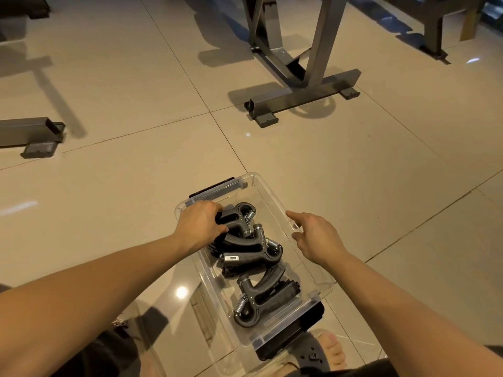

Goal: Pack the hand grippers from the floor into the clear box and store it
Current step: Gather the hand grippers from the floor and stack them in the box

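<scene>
While the clear box [261, 205] sits on the floor [136, 172] holding the hand grippers [253, 257], the left hand [200, 224] grips the farthest gripper [239, 217] and the right hand [317, 238] hovers, fingers loose, at the box's right rim.

On the floor [122, 186], the clear box [313, 273] is sitting before a metal frame [304, 93]. Inside, three hand grippers [253, 254] are lying in a row from the far left corner (the left hand [198, 221] is holding the farthest) to the near edge. The right hand [315, 235] is touching the right edge.
</scene>
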